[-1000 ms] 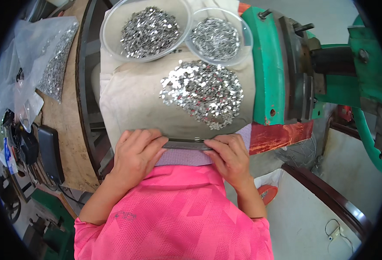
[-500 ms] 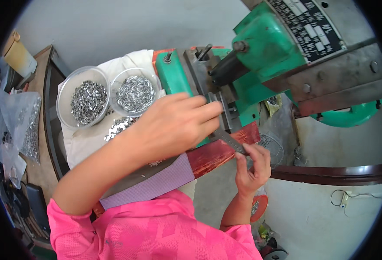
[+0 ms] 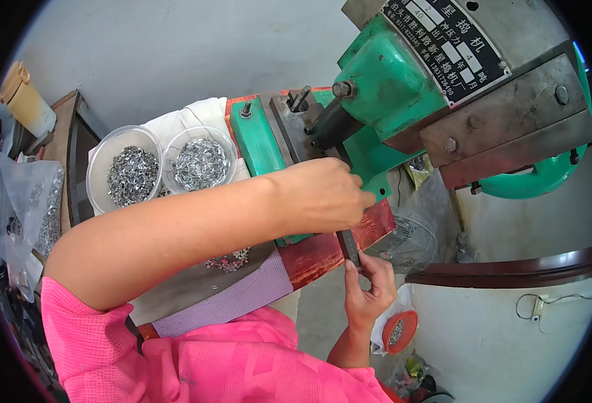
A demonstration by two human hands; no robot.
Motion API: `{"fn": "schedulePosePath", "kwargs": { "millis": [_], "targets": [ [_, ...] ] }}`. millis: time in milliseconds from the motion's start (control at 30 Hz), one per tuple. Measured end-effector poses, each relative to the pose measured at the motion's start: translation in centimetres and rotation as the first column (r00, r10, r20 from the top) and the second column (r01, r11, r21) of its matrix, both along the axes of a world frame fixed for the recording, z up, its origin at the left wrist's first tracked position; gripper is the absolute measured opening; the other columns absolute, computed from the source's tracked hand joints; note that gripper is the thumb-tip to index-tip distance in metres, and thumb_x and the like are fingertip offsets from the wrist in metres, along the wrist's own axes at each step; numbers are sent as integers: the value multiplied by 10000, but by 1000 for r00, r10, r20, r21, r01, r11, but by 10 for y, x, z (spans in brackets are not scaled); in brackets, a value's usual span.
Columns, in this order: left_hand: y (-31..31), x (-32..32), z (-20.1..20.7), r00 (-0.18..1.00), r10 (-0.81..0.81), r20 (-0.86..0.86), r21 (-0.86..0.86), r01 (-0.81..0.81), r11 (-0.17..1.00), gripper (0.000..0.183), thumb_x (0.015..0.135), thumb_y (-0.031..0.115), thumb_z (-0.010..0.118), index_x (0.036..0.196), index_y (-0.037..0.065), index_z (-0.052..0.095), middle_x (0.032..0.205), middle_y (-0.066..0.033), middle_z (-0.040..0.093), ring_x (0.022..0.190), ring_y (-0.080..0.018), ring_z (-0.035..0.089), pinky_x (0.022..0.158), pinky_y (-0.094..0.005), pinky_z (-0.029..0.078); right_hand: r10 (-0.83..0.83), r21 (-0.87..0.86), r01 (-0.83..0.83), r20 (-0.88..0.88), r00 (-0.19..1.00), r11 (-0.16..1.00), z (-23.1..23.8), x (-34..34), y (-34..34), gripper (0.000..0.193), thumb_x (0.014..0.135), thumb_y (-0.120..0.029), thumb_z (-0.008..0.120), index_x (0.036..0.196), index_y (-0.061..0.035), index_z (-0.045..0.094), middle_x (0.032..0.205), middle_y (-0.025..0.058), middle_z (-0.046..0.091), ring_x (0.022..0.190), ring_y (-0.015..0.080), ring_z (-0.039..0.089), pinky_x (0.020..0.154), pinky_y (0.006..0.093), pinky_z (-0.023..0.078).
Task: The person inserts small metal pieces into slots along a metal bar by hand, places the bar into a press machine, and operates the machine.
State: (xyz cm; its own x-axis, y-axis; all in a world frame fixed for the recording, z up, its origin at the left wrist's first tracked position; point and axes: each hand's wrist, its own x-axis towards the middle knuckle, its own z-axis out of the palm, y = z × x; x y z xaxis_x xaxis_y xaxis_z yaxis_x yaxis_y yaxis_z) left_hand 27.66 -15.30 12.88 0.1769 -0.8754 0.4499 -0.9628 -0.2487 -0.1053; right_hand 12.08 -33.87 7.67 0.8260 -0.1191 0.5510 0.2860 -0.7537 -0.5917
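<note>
We see the right hand clamped on a dark bar; whether the left hand grips, we cannot tell.

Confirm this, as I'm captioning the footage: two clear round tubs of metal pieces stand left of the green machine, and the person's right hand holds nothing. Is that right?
Not quite: the right hand isn't empty. In the head view, it holds the near end of a dark bar. Two clear round tubs of metal pieces do stand left of the green machine.
</note>
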Motion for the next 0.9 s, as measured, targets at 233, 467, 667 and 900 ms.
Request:
{"fn": "schedulePosePath", "kwargs": {
  "millis": [233,467,667,900],
  "targets": [
    [8,-8,7,997,69,41,173,-75,982,108,733,190,649,687,98,683,839,16,595,863,-164,595,743,-296,468,-2,32,2,9,1000,999,-5,15,16,258,758,52,789,1002,13,716,892,104,669,684,144,642,625,256,523],
    [29,-29,-29,971,230,-69,-31,-232,972,164,779,184,618,842,63,709,997,-15,635,983,-158,567,803,-288,428,173,303,-152,-45,984,941,-14,61,7,276,797,51,747,1068,12,709,938,106,673,779,148,642,696,256,516],
    [24,-42,-48,931,346,-120,-163,-362,918,375,814,169,587,1144,7,663,1227,-73,613,1182,-188,541,901,-299,441,194,280,-144,-160,968,949,-16,115,-11,204,966,-134,597,1118,-52,704,1130,94,632,1132,228,529,1006,359,381],
    [24,-48,-58,904,372,-210,-190,-411,891,445,851,166,569,1269,20,611,1311,-62,588,1256,-206,522,936,-323,442,288,150,-253,-306,907,956,-21,135,-19,183,990,-227,586,1009,-77,688,1143,96,575,1139,272,433,1013,390,328]
  ]
}}
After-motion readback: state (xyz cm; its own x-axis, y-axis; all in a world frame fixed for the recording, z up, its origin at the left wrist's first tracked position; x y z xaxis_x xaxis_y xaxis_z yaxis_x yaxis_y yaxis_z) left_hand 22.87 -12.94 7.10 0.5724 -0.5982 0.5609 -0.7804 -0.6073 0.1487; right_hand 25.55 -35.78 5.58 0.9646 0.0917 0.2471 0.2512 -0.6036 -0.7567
